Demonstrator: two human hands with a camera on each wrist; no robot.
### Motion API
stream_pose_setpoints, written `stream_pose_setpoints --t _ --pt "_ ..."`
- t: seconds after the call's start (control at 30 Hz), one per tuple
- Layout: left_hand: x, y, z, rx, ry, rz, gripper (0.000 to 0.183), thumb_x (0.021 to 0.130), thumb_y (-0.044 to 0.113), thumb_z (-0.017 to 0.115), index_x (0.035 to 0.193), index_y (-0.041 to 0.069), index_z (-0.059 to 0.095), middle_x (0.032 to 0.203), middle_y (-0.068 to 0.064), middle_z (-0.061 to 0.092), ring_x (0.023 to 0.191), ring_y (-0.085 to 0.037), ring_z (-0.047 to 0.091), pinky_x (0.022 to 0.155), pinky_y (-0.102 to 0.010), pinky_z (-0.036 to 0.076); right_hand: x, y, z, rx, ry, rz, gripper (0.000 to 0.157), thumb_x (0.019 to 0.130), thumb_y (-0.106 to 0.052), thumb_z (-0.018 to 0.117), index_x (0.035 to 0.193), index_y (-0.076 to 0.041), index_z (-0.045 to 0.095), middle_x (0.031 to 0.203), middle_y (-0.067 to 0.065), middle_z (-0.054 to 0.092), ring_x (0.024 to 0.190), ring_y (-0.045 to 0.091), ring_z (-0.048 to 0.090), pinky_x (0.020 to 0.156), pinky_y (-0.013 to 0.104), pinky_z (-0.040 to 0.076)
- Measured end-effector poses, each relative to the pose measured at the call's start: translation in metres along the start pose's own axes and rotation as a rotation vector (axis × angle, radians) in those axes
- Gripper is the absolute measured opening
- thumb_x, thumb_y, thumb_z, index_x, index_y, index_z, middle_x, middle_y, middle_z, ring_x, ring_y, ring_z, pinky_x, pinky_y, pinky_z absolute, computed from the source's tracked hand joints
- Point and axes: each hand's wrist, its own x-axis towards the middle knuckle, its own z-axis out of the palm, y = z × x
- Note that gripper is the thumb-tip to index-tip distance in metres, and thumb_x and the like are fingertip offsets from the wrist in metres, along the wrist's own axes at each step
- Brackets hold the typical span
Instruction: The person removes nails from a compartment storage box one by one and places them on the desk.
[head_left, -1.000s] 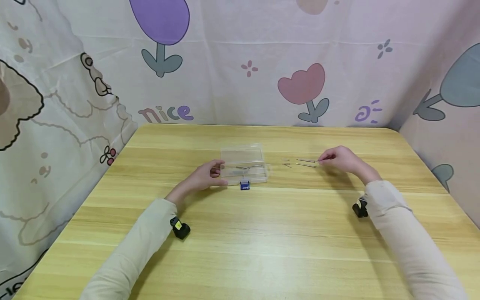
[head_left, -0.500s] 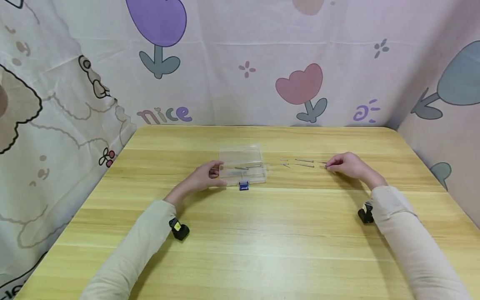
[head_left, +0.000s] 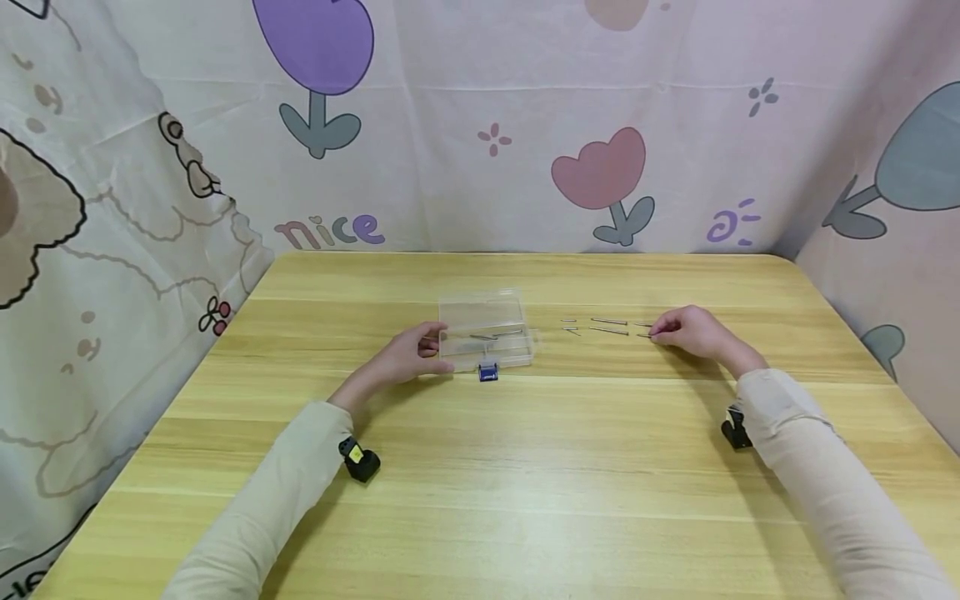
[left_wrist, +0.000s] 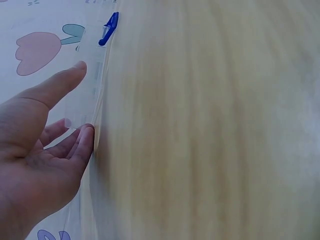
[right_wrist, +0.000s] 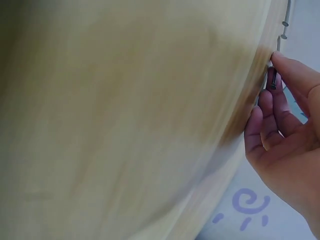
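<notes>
A clear plastic compartment box (head_left: 480,308) lies with its lid raised back and its blue latch (head_left: 488,372) at the front. Several nails (head_left: 487,337) lie in it. At its left end, my left hand (head_left: 411,354) grips the edge, thumb at the near corner and fingers at the side. To the right, my right hand (head_left: 693,331) pinches a nail (right_wrist: 273,80) between thumb and fingers, low over the table. Beside it, longer nails (head_left: 609,331) and shorter nails (head_left: 570,328) lie in two rows on the wood.
The wooden table (head_left: 480,483) reaches back to a patterned cloth (head_left: 450,167) hanging behind it and at both sides. A small black camera sits on each wrist, the left camera (head_left: 360,460) and the right camera (head_left: 737,428).
My right hand has shifted a little right and toward me, from the back row of nails to the front row. A nail now lies in the back row where it was. My left hand stays put.
</notes>
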Motion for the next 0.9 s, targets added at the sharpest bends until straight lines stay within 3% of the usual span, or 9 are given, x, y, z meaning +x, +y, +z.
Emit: stream_pose_setpoints --t 0.4,0.77,0.9 --pt "-0.0011 0.0004 -0.0002 -0.003 0.001 -0.004 0.076 0.085 0.018 0.076 0.146 -0.001 0.034 0.140 -0.021 0.045 0.125 -0.035 0.046 0.107 -0.043 0.038 0.0008 0.0007 0.0015 0.004 0.003 -0.010 0.011 0.088 -0.005 0.066 0.094 0.004 0.071 0.091 0.012 0.070 0.084 0.022 0.054 0.080 0.040 0.043" --pt "0.0006 0.0001 -0.0005 -0.006 -0.001 -0.005 0.077 0.085 0.019 0.076 0.146 -0.001 0.035 0.140 -0.021 0.045 0.124 -0.035 0.046 0.107 -0.042 0.038 -0.0012 -0.0020 -0.0011 0.016 -0.021 0.000 0.016 0.089 -0.009 0.069 0.098 0.004 0.070 0.096 0.017 0.069 0.093 0.032 0.059 0.087 0.050 0.045" --pt "0.0002 0.0016 -0.0010 0.000 -0.001 -0.006 0.076 0.085 0.019 0.076 0.146 0.000 0.035 0.141 -0.021 0.044 0.125 -0.035 0.046 0.107 -0.042 0.038 -0.0008 -0.0044 -0.0049 0.028 -0.028 0.015 0.018 0.089 -0.010 0.068 0.099 0.004 0.070 0.097 0.016 0.070 0.091 0.029 0.060 0.087 0.047 0.046"
